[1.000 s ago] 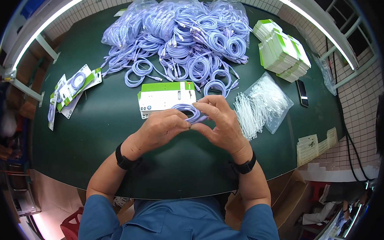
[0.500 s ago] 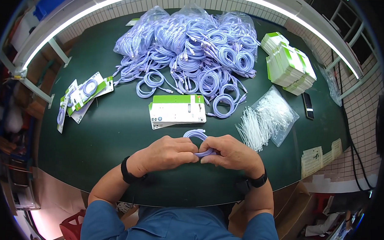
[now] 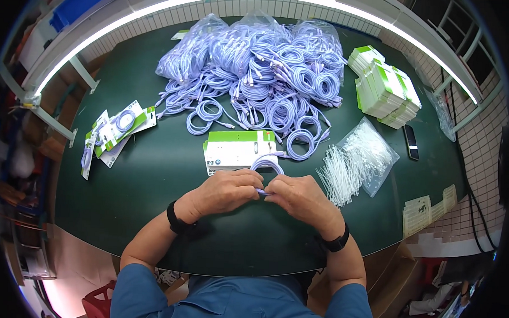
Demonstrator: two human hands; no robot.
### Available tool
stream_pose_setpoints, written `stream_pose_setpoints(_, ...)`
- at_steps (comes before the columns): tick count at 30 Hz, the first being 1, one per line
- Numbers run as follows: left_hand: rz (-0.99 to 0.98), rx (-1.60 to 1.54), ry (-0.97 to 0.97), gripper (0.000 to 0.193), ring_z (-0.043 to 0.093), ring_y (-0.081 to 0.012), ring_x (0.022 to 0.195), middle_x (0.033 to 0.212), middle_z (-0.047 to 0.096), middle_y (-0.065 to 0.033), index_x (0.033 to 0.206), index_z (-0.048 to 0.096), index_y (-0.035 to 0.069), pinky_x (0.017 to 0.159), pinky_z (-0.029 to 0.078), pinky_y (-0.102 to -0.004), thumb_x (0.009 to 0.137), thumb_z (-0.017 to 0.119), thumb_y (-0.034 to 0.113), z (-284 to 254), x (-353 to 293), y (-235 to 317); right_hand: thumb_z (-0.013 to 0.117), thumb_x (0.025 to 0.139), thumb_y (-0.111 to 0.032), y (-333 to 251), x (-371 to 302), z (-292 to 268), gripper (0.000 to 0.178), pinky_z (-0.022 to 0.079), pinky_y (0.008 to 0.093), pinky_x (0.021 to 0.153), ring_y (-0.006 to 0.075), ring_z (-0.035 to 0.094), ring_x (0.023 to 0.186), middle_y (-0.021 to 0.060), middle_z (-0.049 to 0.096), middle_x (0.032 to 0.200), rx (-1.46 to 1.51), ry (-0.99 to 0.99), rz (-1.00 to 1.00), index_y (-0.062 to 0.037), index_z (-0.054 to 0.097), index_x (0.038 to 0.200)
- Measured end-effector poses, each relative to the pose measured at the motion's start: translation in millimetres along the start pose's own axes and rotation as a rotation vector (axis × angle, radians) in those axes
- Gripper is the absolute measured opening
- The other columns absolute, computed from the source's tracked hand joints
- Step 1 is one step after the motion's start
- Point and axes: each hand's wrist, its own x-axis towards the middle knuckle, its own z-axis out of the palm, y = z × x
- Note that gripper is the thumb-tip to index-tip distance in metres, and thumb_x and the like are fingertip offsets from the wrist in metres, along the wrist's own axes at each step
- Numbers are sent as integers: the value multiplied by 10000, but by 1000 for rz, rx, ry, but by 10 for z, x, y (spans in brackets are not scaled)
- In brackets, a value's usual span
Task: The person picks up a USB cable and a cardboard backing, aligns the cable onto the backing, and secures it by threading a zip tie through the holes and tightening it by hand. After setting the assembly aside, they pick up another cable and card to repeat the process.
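A coiled lavender cable [image 3: 267, 164] is gripped between my two hands near the front middle of the table. My left hand [image 3: 228, 190] pinches the near left side of the loop, and my right hand [image 3: 301, 199] pinches its near right side. Part of the coil is hidden behind my fingers. Just beyond it lies a small stack of white and green packaging cards [image 3: 238, 153], partly overlapped by the loop. To the right of my right hand, white cable ties [image 3: 339, 176] spill from a clear plastic bag [image 3: 372, 157].
A large heap of coiled lavender cables [image 3: 263, 75], some in clear bags, covers the table's far middle. Packed cards with cables [image 3: 118, 129] lie at left. Stacked cards [image 3: 383, 88] stand at right, near a black phone [image 3: 411, 143]. Paper strips [image 3: 429, 210] are at the right edge.
Both hands have moved slightly away from me with the coiled cable, which now overlaps the card stack's near edge. The whole view has shifted a little.
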Motion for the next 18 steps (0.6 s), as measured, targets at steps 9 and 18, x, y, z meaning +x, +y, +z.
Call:
stream_pose_setpoints(9,-426,315,147,718,538,-383,1340,1432,566,-197,1348,612,60,1112,452,-470,731,932,238,-208,96,-351,795,870,-101,357,-19,-1,192,543,413,649,324,699,765,93,670,889,-34,230,49,-87,657,1002)
stream_pose_setpoints(18,-552,333,-214,1057,476,-402,1379,1438,542,-187,1501,487,49,1203,290,-542,647,950,464,-233,49,-768,807,857,-49,347,5,-1,173,554,393,665,322,714,787,113,716,911,-1,258,116,-54,689,983)
